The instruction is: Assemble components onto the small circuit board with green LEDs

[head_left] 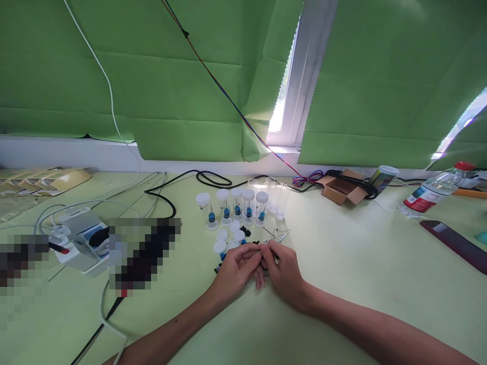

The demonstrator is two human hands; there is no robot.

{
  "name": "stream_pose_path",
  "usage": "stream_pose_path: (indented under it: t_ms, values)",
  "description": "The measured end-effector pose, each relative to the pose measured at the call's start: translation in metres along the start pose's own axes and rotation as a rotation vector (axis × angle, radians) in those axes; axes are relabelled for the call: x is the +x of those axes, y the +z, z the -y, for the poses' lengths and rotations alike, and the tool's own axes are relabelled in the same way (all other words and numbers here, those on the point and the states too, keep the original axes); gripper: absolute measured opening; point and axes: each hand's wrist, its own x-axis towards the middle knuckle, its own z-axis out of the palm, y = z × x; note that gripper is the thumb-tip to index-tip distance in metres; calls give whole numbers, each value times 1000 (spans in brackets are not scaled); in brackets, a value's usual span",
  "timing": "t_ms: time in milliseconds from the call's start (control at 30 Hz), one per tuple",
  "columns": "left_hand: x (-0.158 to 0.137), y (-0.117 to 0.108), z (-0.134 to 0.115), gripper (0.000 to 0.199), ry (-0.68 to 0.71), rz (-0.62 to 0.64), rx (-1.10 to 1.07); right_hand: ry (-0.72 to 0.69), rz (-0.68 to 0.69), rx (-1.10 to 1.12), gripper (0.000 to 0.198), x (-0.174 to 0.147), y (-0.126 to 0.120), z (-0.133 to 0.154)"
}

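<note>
My left hand (241, 264) and my right hand (283, 266) meet over the table, both with fingers closed in a pinch. What they pinch is small and mostly covered by the fingers, so I cannot make it out. Thin metal pieces and wires (280, 235) show just beyond my right fingertips. Beside my left hand lie loose white caps (222, 234), small black pieces (246, 232) and blue parts (222, 256). Behind them several clear capped tubes (211, 210) stand upright, each with a blue piece inside. Clear uncapped tubes (280, 203) stand to their right.
A white power strip (81, 243) with cables lies left, beside a pixelated dark object (146, 253). At right are an open cardboard box (342, 190), a can (383, 177), a tilted water bottle (428, 195) and a dark phone-like slab (454, 243). Black cable (213, 177) runs along the back.
</note>
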Motion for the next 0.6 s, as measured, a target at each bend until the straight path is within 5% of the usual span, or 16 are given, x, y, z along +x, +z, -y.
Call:
stream_pose_path:
  t_ms: [600]
  values:
    - [-2, 0, -1, 22, 27, 28, 88, 24, 16, 23, 38, -2, 1, -1]
